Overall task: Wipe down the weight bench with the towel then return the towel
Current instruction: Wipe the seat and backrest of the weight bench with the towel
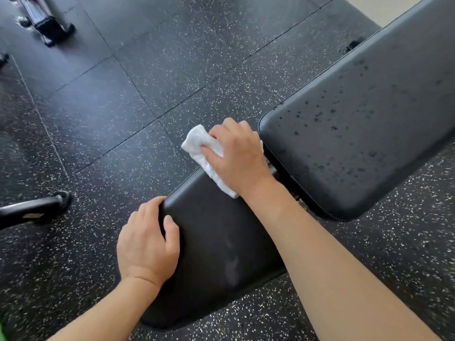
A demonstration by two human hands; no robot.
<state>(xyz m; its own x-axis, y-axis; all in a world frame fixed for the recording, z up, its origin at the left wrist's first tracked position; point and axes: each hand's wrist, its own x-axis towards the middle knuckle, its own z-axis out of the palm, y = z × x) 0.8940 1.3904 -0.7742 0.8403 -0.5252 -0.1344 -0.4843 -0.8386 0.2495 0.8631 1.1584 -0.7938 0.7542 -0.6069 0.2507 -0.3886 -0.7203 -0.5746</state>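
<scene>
The black weight bench has a seat pad (221, 242) near me and a long back pad (369, 119) running to the upper right, speckled with dark droplets. My right hand (238, 158) holds a folded white towel (202, 143) and presses it on the far end of the seat pad, at the gap between the two pads. Part of the towel hangs past the pad's far edge. My left hand (147, 239) grips the left edge of the seat pad, thumb on top and fingers curled over the side. A faint smear shows on the seat pad.
Black speckled rubber floor tiles (147, 94) surround the bench. A black equipment foot (37, 207) juts in from the left. Another dark machine base (46, 23) stands at the top left.
</scene>
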